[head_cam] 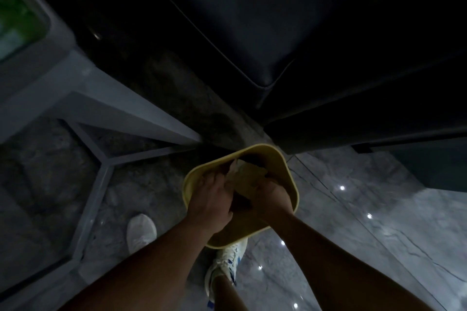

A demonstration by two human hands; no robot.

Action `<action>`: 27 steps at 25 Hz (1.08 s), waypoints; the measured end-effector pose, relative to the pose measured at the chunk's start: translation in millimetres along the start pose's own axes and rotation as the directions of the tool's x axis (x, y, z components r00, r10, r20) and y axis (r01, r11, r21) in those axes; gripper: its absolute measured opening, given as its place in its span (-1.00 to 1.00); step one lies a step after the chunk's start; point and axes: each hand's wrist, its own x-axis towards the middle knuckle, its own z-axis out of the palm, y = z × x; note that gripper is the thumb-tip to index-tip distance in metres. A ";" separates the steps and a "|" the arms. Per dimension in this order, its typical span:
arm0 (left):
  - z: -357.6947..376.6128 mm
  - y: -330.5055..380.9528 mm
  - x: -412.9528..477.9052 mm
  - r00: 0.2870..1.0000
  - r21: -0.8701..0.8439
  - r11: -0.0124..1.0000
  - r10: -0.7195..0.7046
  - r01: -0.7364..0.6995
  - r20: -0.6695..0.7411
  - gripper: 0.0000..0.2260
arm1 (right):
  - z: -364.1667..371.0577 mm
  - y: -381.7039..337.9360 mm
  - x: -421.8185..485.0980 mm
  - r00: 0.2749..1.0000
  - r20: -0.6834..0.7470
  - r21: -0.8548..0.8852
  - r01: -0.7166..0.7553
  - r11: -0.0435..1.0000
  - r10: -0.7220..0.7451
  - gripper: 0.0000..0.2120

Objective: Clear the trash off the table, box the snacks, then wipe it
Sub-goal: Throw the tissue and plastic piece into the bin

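A yellow waste bin stands on the floor between my feet and a dark sofa. Both my hands are down inside its mouth. My left hand lies over the near left part of the opening, fingers spread toward a wad of crumpled pale paper trash. My right hand is beside it on the right, fingers curled against the same wad. The scene is dim, so whether either hand truly grips the paper is unclear. The table top is not in view except its pale edge.
A grey table frame with slanted legs fills the left. A dark sofa looms ahead and to the right. My white shoes stand on a glossy marble floor. A green-lit object sits at the upper left.
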 end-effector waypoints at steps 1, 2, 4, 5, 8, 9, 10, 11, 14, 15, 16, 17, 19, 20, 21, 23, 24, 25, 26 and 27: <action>-3.2 -0.6 -2.8 1.000 -0.001 1.000 -0.004 0.004 0.009 -0.50 | -0.9 -2.3 -3.0 1.000 0.001 -0.005 -0.007 1.000 0.007 -0.81; -7.9 -2.0 -6.5 1.000 0.000 1.000 -0.006 0.006 0.017 -0.51 | -2.1 -4.3 -5.9 1.000 0.008 -0.019 -0.005 1.000 0.005 -0.81; -19.5 -4.5 -16.5 1.000 0.017 1.000 -0.008 0.007 0.023 -0.53 | -7.7 -7.9 -15.0 1.000 0.023 -0.018 -0.009 1.000 0.009 -0.82; -27.5 -5.6 -23.6 1.000 0.034 0.999 -0.006 0.005 0.021 -0.55 | -11.8 -9.5 -21.8 1.000 0.022 0.010 -0.018 1.000 0.018 -0.84; -57.6 -6.9 -50.1 0.999 0.042 0.999 -0.032 0.032 0.004 -0.58 | -30.8 -19.2 -48.1 1.000 -0.003 0.028 -0.010 1.000 0.010 -0.86; -69.5 -7.1 -59.4 0.999 0.026 0.999 -0.045 0.044 0.003 -0.59 | -39.0 -24.1 -58.2 1.000 -0.010 0.013 0.005 1.000 -0.005 -0.85; -80.6 -7.5 -68.1 0.998 0.007 0.998 -0.055 0.055 0.004 -0.59 | -46.8 -29.0 -67.9 1.000 -0.012 0.009 0.017 1.000 -0.017 -0.84; -90.1 -7.7 -76.9 0.998 -0.016 0.998 -0.063 0.063 0.006 -0.59 | -54.7 -34.4 -77.5 0.999 -0.011 -0.005 0.035 0.999 -0.035 -0.82; -129.1 -5.8 -120.7 0.997 -0.070 0.994 -0.079 0.080 0.015 -0.56 | -90.7 -59.4 -126.8 0.995 0.000 -0.066 0.097 0.993 -0.097 -0.73; -142.8 -4.4 -138.4 0.996 -0.072 0.994 -0.087 0.088 0.012 -0.56 | -103.1 -68.1 -146.4 0.989 0.002 -0.121 0.149 0.981 -0.150 -0.69; -156.7 -3.3 -156.3 0.995 -0.077 0.992 -0.097 0.097 0.002 -0.56 | -115.3 -76.3 -166.6 0.979 -0.009 -0.154 0.201 0.967 -0.205 -0.67; -170.2 -2.3 -173.1 0.995 -0.085 0.991 -0.103 0.102 -0.013 -0.58 | -127.0 -83.5 -185.3 0.969 -0.034 -0.139 0.236 0.962 -0.243 -0.68; -194.9 -1.9 -204.6 0.994 -0.086 0.991 -0.103 0.100 -0.041 -0.59 | -145.5 -96.8 -216.8 0.961 -0.062 -0.065 0.267 0.962 -0.271 -0.72; -204.2 -2.1 -218.3 0.992 -0.089 0.991 -0.105 0.099 -0.063 -0.59 | -152.7 -102.1 -229.9 0.962 -0.068 -0.029 0.265 0.964 -0.266 -0.74; -211.3 -1.8 -230.8 0.990 -0.101 0.990 -0.109 0.100 -0.089 -0.59 | -157.9 -106.8 -240.4 0.961 -0.073 -0.013 0.265 0.964 -0.265 -0.77; -228.9 -3.0 -259.9 0.981 -0.138 0.984 -0.130 0.110 -0.144 -0.58 | -171.5 -120.5 -263.0 0.953 -0.098 -0.015 0.287 0.958 -0.287 -0.79; -236.8 -3.4 -273.3 0.977 -0.147 0.983 -0.137 0.113 -0.166 -0.56 | -179.6 -129.0 -273.8 0.946 -0.124 -0.014 0.301 0.953 -0.301 -0.79; -244.7 -4.0 -286.1 0.972 -0.153 0.981 -0.146 0.118 -0.187 -0.55 | -188.5 -138.7 -284.5 0.934 -0.152 -0.014 0.324 0.946 -0.323 -0.79; -252.1 -5.3 -298.0 0.965 -0.154 0.980 -0.156 0.125 -0.211 -0.53 | -197.6 -149.4 -295.7 0.920 -0.177 -0.021 0.351 0.936 -0.349 -0.77; -259.2 -6.7 -307.9 0.956 -0.158 0.978 -0.169 0.134 -0.240 -0.51 | -206.0 -160.9 -304.8 0.901 -0.199 -0.037 0.386 0.922 -0.385 -0.74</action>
